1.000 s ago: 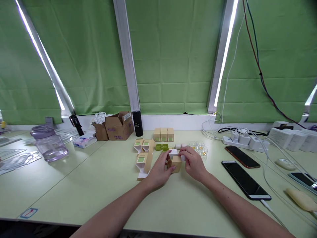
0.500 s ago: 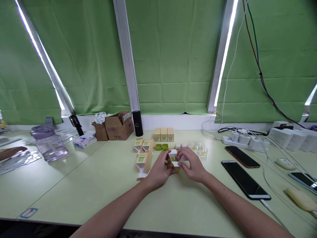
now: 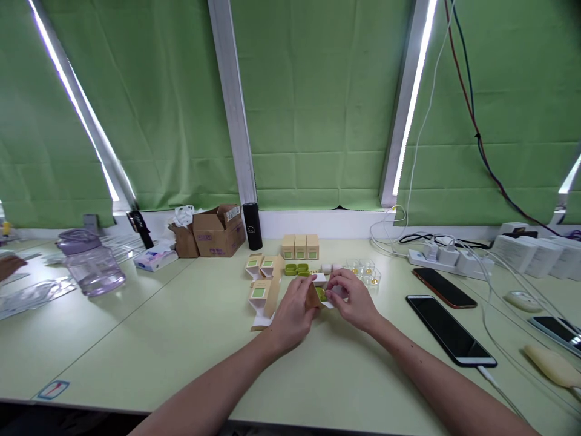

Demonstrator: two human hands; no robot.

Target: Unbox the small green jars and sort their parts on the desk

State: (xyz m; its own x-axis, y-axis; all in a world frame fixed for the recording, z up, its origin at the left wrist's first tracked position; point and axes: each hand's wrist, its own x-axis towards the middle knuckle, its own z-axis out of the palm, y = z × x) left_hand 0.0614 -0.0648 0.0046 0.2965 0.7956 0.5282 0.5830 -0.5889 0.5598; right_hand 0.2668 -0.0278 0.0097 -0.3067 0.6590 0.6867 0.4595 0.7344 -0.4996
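Both arms [image 3: 213, 381] slant inward, left hand [image 3: 291, 312] gripping an open box [image 3: 313, 298], right hand [image 3: 354, 303] curled there, grasp unclear.

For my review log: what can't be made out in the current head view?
All in the head view:
- Hand-held carton: its left side is hidden behind the left grip.
- Green item at its opening: too small, and partly covered by the right grip, to tell its full shape.
- Labels on the three back cartons: print too small to read.
- Another person's hand: cut off by the left edge.
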